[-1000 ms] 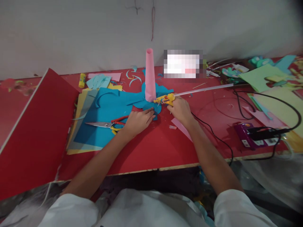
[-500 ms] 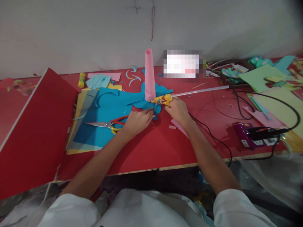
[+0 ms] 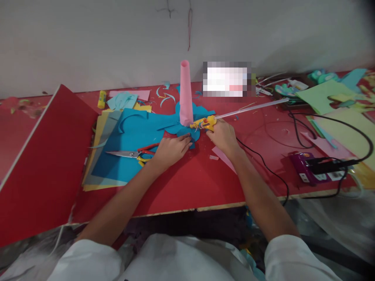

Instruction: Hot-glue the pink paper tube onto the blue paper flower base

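A pink paper tube, narrower at its top, stands upright on a blue paper flower shape near the middle of the table. My right hand is wrapped around a yellow hot glue gun, whose nozzle is at the foot of the tube on its right side. A long clear glue stick sticks out of the gun's back end. With fingers stretched out, my left hand lies on the front edge of the blue flower shape. Scissors with red and yellow handles lie beside it, partly under the hand.
Blue sheets lie over yellow ones at left, beside a raised red board. A glue stick tube stands behind. At right are a purple power adapter, black cables and green paper. A blurred-out screen stands near the wall.
My right hand and the glue gun have shifted slightly to the right, and the clear stick's back end is a little higher. My left hand keeps its place on the blue paper.
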The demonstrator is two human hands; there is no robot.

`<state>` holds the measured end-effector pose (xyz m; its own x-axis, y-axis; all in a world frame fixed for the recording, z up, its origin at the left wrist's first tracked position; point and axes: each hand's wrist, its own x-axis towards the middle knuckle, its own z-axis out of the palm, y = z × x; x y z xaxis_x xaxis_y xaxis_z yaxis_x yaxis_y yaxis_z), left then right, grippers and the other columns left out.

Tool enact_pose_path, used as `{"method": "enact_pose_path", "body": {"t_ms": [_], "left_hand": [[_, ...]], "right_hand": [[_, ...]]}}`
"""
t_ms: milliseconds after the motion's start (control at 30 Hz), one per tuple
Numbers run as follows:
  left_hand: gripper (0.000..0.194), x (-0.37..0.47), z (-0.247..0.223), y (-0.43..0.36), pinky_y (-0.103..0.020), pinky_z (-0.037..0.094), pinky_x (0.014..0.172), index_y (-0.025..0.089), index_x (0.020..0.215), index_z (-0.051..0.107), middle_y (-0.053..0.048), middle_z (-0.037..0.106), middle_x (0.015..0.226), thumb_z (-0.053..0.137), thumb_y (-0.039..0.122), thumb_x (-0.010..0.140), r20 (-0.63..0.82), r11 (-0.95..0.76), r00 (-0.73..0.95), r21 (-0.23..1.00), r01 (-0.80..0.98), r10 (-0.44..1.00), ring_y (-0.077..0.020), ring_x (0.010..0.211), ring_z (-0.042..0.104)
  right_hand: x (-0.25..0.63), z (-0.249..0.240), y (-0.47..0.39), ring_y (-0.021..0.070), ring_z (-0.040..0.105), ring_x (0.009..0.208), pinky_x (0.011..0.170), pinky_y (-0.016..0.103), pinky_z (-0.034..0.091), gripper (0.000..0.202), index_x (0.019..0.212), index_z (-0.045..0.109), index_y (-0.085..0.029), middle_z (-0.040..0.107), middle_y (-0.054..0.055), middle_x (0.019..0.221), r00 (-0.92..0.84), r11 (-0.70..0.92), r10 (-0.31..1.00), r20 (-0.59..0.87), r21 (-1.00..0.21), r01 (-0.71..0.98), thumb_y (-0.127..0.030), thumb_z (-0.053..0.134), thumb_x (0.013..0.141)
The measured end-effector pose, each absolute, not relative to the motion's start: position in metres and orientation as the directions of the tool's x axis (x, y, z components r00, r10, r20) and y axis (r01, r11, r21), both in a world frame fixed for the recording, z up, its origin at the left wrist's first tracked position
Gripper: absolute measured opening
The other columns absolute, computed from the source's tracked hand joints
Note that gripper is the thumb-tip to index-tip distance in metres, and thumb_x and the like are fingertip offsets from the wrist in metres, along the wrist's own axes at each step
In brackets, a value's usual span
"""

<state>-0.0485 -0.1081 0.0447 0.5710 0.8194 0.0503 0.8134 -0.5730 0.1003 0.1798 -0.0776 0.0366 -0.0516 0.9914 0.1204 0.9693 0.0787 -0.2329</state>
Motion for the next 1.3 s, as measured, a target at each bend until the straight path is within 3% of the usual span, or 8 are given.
{"method": "enact_pose_path", "body": {"t_ms": [267, 633, 1300], "left_hand": [[0.047, -0.049, 0.045, -0.109, -0.041, 0.057, 0.071, 0.024, 0.142, 0.072, -0.006, 0.067, 0.153, 0.036, 0.038, 0.115, 0.059, -0.589, 0.586, 0.058, 0.806, 0.808, -0.0311, 0.109, 0.079], [0.045, -0.048, 0.045, -0.109, -0.04, 0.06, 0.075, 0.024, 0.142, 0.074, -0.011, 0.067, 0.153, 0.041, 0.036, 0.114, 0.061, -0.58, 0.577, 0.103, 0.808, 0.815, -0.031, 0.111, 0.079], [0.044, -0.048, 0.045, -0.109, -0.039, 0.06, 0.073, 0.024, 0.141, 0.074, -0.008, 0.067, 0.154, 0.04, 0.035, 0.114, 0.066, -0.589, 0.586, 0.057, 0.806, 0.808, -0.0301, 0.109, 0.079]], "right_hand": [[0.174, 0.038, -0.079, 0.0346, 0.074, 0.108, 0.084, 0.038, 0.051, 0.037, 0.128, 0.073, -0.012, 0.076, 0.019, 0.126, -0.096, 0.124, 0.988, 0.118, -0.253, 0.959, -0.017, 0.055, 0.096], [0.185, 0.038, -0.079, 0.0345, 0.074, 0.105, 0.081, 0.038, 0.051, 0.037, 0.125, 0.074, -0.012, 0.077, 0.019, 0.12, -0.039, 0.069, 0.99, 0.132, -0.232, 0.97, -0.016, 0.058, 0.092], [0.188, 0.039, -0.077, 0.0346, 0.074, 0.105, 0.08, 0.037, 0.052, 0.037, 0.125, 0.074, -0.013, 0.078, 0.019, 0.118, 0.0, 0.033, 0.991, 0.137, -0.243, 0.97, -0.02, 0.063, 0.09]]}}
